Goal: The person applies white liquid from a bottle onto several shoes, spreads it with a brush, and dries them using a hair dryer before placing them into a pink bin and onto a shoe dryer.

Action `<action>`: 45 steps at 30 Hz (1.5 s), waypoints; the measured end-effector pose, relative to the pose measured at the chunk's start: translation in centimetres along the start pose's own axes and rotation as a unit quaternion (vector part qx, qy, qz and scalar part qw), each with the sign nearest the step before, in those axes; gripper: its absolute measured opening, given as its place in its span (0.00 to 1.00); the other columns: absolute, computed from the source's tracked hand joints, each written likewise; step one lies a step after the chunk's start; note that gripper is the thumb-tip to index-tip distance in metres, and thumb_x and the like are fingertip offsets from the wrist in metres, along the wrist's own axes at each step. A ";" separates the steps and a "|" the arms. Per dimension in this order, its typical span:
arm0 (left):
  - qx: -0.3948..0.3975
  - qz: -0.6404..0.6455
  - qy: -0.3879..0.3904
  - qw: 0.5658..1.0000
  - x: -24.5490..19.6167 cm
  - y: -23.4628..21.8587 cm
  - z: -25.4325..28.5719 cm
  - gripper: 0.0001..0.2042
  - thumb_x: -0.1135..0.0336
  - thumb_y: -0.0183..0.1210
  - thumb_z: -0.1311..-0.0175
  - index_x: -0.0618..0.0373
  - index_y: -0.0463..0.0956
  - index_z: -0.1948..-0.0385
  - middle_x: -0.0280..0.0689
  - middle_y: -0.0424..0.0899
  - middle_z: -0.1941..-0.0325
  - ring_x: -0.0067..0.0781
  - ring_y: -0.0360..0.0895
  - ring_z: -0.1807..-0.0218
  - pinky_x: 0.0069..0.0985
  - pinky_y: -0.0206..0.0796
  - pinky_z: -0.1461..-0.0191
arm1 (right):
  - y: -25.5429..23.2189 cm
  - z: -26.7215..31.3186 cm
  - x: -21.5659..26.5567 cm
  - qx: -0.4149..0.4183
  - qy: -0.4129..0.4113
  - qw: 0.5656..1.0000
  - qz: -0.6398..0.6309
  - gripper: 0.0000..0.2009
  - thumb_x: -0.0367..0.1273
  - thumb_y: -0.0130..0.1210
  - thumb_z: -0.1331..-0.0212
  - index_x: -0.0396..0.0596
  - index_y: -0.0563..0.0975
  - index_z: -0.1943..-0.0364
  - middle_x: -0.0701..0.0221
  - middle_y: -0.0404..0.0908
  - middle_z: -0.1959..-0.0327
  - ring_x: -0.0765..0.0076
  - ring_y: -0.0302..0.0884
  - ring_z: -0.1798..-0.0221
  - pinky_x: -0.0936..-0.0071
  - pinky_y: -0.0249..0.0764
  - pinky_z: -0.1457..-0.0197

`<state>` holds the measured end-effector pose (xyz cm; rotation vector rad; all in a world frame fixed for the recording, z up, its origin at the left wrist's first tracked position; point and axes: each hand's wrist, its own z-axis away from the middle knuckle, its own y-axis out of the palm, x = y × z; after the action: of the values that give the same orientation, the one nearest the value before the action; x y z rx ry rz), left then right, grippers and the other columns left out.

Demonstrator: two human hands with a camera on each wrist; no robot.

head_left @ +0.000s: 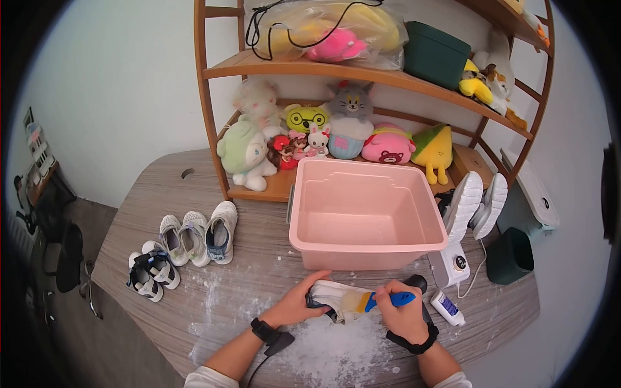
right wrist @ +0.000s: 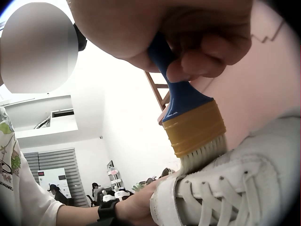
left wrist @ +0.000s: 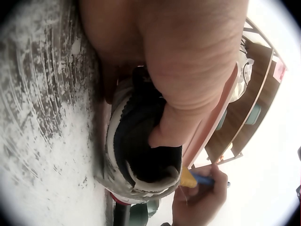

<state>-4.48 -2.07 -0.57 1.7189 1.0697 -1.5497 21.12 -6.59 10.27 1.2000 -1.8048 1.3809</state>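
Observation:
A white lace-up shoe with a dark lining is held low over the powdery tabletop, in front of the pink bin. My left hand grips it at the heel end; in the left wrist view the thumb reaches into the dark shoe opening. A flat paintbrush with a blue handle and yellow ferrule is in my right hand, fingers curled round the handle. Its pale bristles meet the upper beside the strap and laces. White powder coats the table in front of me.
The pink bin stands just beyond the shoe. Several small shoes sit at left. To the right are a white bottle, a white shoe-drying device bearing shoes, and a green bin. Behind rises a wooden shelf with plush toys.

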 end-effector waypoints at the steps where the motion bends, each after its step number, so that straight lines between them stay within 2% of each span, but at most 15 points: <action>1: -0.003 0.001 0.000 1.000 0.0 0.0 0.0 0.43 0.77 0.71 0.42 0.55 0.57 0.24 0.44 0.71 0.30 0.34 0.70 0.30 0.30 0.62 0.26 | 0.0 -0.2 0.3 -0.012 -0.010 1.000 0.003 0.14 0.32 0.62 0.32 0.42 0.78 0.76 0.72 0.73 0.87 0.82 0.67 0.83 0.76 0.63 0.77; 6: 0.006 0.001 -0.011 1.000 -0.4 -0.1 -0.1 0.43 0.76 0.71 0.42 0.55 0.57 0.24 0.43 0.72 0.31 0.35 0.70 0.30 0.30 0.62 0.26 | 0.9 -1.0 0.7 -0.035 -0.012 0.999 -0.035 0.13 0.31 0.64 0.33 0.41 0.79 0.75 0.72 0.75 0.86 0.81 0.70 0.82 0.77 0.66 0.75; 9: 0.000 0.004 -0.004 1.000 -0.5 0.0 -0.1 0.44 0.76 0.72 0.43 0.55 0.56 0.24 0.43 0.72 0.31 0.35 0.70 0.30 0.31 0.63 0.27 | 2.5 -1.4 2.1 -0.010 -0.004 0.995 -0.098 0.10 0.31 0.65 0.34 0.41 0.81 0.72 0.71 0.79 0.82 0.80 0.74 0.79 0.78 0.70 0.72; 11: -0.001 0.021 -0.011 1.000 -0.4 0.1 -0.1 0.44 0.76 0.72 0.44 0.54 0.56 0.24 0.41 0.72 0.32 0.34 0.70 0.30 0.31 0.63 0.27 | 3.6 -1.7 2.8 0.027 -0.038 0.993 -0.110 0.09 0.30 0.63 0.32 0.39 0.82 0.69 0.73 0.82 0.78 0.84 0.73 0.75 0.81 0.69 0.69; 16: 0.001 0.041 -0.020 0.999 0.0 0.1 0.0 0.46 0.76 0.74 0.45 0.53 0.55 0.24 0.40 0.72 0.32 0.33 0.70 0.31 0.33 0.64 0.27 | 3.6 -1.7 1.3 0.048 -0.035 0.998 -0.028 0.10 0.31 0.63 0.33 0.41 0.81 0.71 0.73 0.79 0.81 0.83 0.71 0.78 0.79 0.66 0.73; 18: 0.002 0.039 -0.009 0.999 -0.1 0.2 -0.1 0.46 0.76 0.74 0.46 0.54 0.55 0.24 0.41 0.72 0.32 0.34 0.70 0.30 0.33 0.63 0.26 | 2.8 -2.0 2.0 0.022 -0.022 0.998 0.058 0.12 0.32 0.65 0.35 0.42 0.78 0.75 0.66 0.76 0.84 0.74 0.75 0.81 0.72 0.71 0.75; 22: 0.004 0.032 -0.006 0.999 0.0 0.1 -0.1 0.46 0.75 0.75 0.45 0.54 0.56 0.24 0.41 0.72 0.32 0.34 0.69 0.30 0.34 0.63 0.26 | 2.0 -2.2 1.6 0.004 -0.034 0.997 0.072 0.13 0.31 0.64 0.34 0.42 0.78 0.76 0.69 0.76 0.85 0.77 0.74 0.82 0.73 0.69 0.75; 28: -0.010 0.015 0.002 1.000 -0.2 0.3 0.0 0.44 0.75 0.73 0.44 0.55 0.58 0.25 0.41 0.71 0.30 0.34 0.70 0.30 0.32 0.64 0.27 | 2.5 -1.8 2.0 -0.001 -0.048 0.996 -0.072 0.11 0.31 0.64 0.33 0.43 0.79 0.74 0.69 0.79 0.82 0.81 0.75 0.79 0.77 0.69 0.74; 31: 0.009 0.039 -0.037 0.999 -0.3 0.0 -0.1 0.45 0.76 0.74 0.46 0.54 0.57 0.25 0.39 0.68 0.29 0.33 0.68 0.28 0.33 0.61 0.25 | 2.5 -1.8 2.0 0.054 -0.036 0.994 -0.088 0.10 0.32 0.65 0.34 0.42 0.80 0.72 0.68 0.80 0.81 0.80 0.75 0.78 0.76 0.70 0.73; 34: 0.009 0.024 -0.012 1.000 -0.1 0.0 -0.1 0.44 0.76 0.73 0.46 0.55 0.58 0.26 0.38 0.68 0.29 0.33 0.68 0.28 0.32 0.61 0.25 | 1.7 -2.1 1.7 0.059 -0.023 0.998 -0.014 0.11 0.33 0.64 0.34 0.43 0.80 0.72 0.66 0.79 0.83 0.75 0.76 0.81 0.73 0.71 0.74; 36: 0.012 0.018 -0.016 1.000 -0.3 0.0 -0.1 0.42 0.76 0.73 0.46 0.55 0.61 0.27 0.38 0.70 0.30 0.32 0.68 0.28 0.33 0.61 0.25 | 1.1 -2.4 1.7 0.051 -0.004 0.998 0.045 0.11 0.33 0.64 0.35 0.43 0.80 0.74 0.64 0.77 0.86 0.65 0.77 0.84 0.69 0.71 0.76; 37: 0.012 0.018 -0.016 1.000 -0.4 0.0 -0.1 0.42 0.76 0.73 0.46 0.55 0.61 0.27 0.38 0.70 0.30 0.32 0.68 0.28 0.33 0.61 0.25 | 0.8 -2.5 1.6 0.051 -0.004 0.998 0.045 0.11 0.33 0.64 0.35 0.43 0.80 0.74 0.64 0.77 0.86 0.65 0.77 0.84 0.69 0.71 0.76; 39: 0.002 -0.019 0.003 1.000 -0.6 0.1 -0.1 0.39 0.76 0.73 0.45 0.53 0.65 0.29 0.39 0.74 0.34 0.33 0.71 0.32 0.32 0.65 0.29 | 0.2 -2.6 1.4 0.028 -0.015 0.995 0.092 0.12 0.32 0.63 0.36 0.44 0.79 0.78 0.62 0.75 0.87 0.57 0.77 0.85 0.65 0.71 0.77; 43: -0.005 -0.056 0.044 0.997 -0.4 -0.1 -0.1 0.35 0.75 0.73 0.45 0.54 0.70 0.32 0.40 0.75 0.35 0.36 0.72 0.32 0.32 0.64 0.29 | -1.3 -2.9 1.6 0.006 -0.012 0.990 0.138 0.13 0.32 0.63 0.37 0.43 0.79 0.79 0.61 0.75 0.87 0.54 0.78 0.83 0.65 0.70 0.78; 45: 0.011 -0.070 0.074 0.995 -0.7 -0.2 -0.3 0.30 0.74 0.73 0.43 0.55 0.75 0.36 0.40 0.76 0.37 0.39 0.72 0.33 0.33 0.63 0.29 | -1.6 -2.9 1.2 -0.012 -0.033 0.987 0.158 0.13 0.31 0.63 0.36 0.42 0.78 0.79 0.63 0.74 0.88 0.59 0.75 0.85 0.67 0.68 0.78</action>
<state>-4.49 -1.88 0.20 1.8311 1.2756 -1.5409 21.81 -4.32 12.92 0.9870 -2.1216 1.4998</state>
